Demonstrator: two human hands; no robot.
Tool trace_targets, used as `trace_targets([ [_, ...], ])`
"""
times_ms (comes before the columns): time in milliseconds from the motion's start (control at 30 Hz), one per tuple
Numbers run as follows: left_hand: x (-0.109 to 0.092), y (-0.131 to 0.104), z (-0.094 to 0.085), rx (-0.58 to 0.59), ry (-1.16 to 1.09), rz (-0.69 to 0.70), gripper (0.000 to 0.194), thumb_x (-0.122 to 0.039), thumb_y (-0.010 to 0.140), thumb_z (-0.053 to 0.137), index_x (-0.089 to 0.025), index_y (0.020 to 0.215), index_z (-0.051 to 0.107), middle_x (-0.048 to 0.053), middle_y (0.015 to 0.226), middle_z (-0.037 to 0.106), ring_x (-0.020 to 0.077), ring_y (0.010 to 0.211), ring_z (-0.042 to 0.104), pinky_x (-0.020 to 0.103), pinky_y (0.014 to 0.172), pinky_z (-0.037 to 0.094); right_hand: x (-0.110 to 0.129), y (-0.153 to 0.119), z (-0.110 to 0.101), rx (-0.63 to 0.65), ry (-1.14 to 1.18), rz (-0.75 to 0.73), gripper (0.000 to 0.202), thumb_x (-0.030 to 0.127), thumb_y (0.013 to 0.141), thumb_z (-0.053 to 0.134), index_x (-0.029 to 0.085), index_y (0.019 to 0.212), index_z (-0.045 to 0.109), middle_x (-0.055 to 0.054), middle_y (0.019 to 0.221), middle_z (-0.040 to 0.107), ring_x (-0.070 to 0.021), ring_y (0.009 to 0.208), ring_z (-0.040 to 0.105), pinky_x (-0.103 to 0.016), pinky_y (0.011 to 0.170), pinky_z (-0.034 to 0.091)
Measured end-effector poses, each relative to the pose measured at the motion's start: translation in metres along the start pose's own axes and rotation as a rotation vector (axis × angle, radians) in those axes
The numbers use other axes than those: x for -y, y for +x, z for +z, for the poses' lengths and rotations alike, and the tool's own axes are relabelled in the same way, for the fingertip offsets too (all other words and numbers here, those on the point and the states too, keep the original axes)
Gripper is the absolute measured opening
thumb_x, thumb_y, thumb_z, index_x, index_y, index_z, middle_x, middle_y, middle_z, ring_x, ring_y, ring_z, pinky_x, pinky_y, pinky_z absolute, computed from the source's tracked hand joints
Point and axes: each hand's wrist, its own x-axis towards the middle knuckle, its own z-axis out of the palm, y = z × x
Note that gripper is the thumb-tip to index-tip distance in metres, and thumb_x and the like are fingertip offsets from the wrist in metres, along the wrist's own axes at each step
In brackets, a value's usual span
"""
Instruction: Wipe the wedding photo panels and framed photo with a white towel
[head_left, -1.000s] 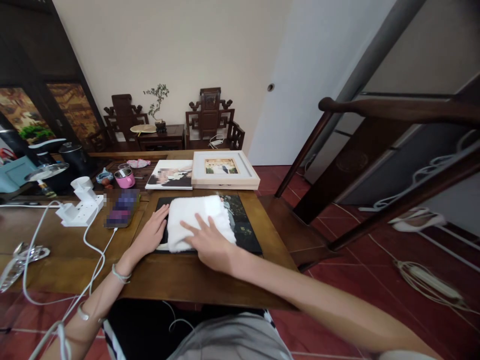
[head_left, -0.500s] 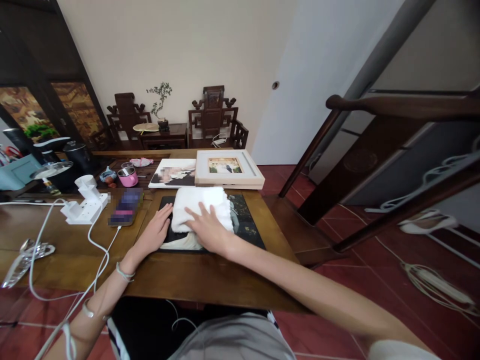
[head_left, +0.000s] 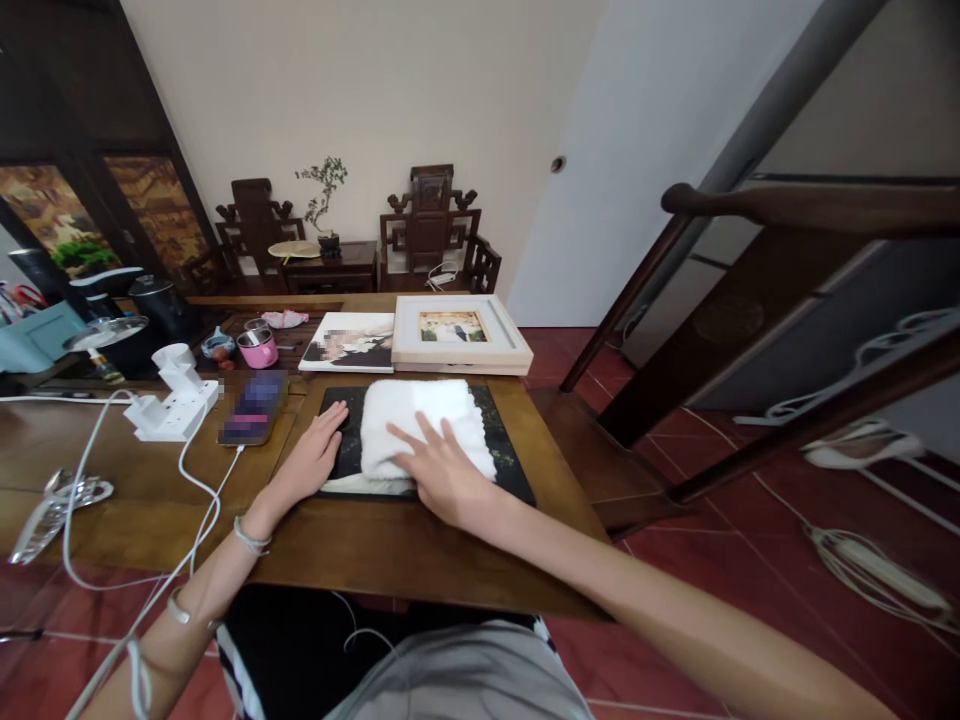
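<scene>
Touching white cloth (head_left: 416,398) (fluffy): right hand (head_left: 454,480); fingers (head_left: 430,434) spread.

The person's bare left arm (head_left: 213,577) wears two ornaments: a thin, pale, rounded bracelet (head_left: 250,540) at the wrist and a silver-toned cuff (head_left: 178,606) higher up. A loose grey top (head_left: 469,675) falls in soft folds over a black lower garment (head_left: 277,650), its sides patterned black and white.
</scene>
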Motion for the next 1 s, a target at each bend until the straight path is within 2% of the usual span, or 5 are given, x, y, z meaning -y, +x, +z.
trace_targets([
  [167,-0.009,0.0,-0.007,-0.072,-0.168,-0.041,0.051,-0.043,0.095,0.034,-0.016,0.136,0.049,0.009,0.147,0.043,0.022,0.138,0.035,0.043,0.118,0.02,0.006,0.031,0.003,-0.048,-0.06,0.041,0.055,0.008,0.078,0.054,0.018,0.132,0.054,-0.012,0.155,0.026,-0.052,0.135,0.02,-0.073,0.1,0.025],
  [367,-0.009,0.0,-0.015,-0.214,-0.456,-0.031,0.056,-0.044,0.095,0.031,-0.012,0.139,0.045,0.009,0.146,0.044,0.0247,0.136,0.039,0.042,0.116,0.025,0.034,0.002,0.004,-0.105,-0.002,-0.281,0.04,0.01,0.085,0.045,0.02,0.119,0.064,-0.006,0.153,0.032,-0.0452,0.138,0.02,-0.069,0.105,0.022],
  [500,-0.012,-0.001,-0.014,-0.175,-0.309,-0.011,0.055,-0.043,0.096,0.03,-0.011,0.138,0.046,0.01,0.146,0.043,0.0221,0.137,0.037,0.039,0.118,0.023,0.028,-0.026,0.0,-0.021,0.082,-0.429,0.047,0.006,0.077,0.048,0.021,0.117,0.065,-0.001,0.152,0.035,-0.0417,0.14,0.019,-0.064,0.108,0.024],
  [667,-0.013,0.001,-0.008,-0.058,-0.074,-0.017,0.053,-0.041,0.094,0.035,-0.011,0.135,0.05,0.012,0.145,0.044,0.0229,0.138,0.036,0.044,0.117,0.023,-0.005,-0.04,-0.006,0.006,0.235,-0.292,0.066,-0.004,0.067,0.042,0.023,0.124,0.06,-0.001,0.151,0.035,-0.0345,0.141,0.02,-0.057,0.11,0.025],
  [1000,-0.006,0.001,-0.004,-0.008,0.086,0.026,0.044,-0.033,0.092,0.04,-0.015,0.129,0.056,0.012,0.14,0.051,0.0262,0.134,0.042,0.049,0.114,0.028,-0.028,0.065,-0.022,-0.145,0.315,-0.067,0.064,-0.003,0.075,0.038,0.019,0.132,0.054,-0.009,0.123,0.064,-0.0252,0.114,0.056,-0.037,0.094,0.043],
])
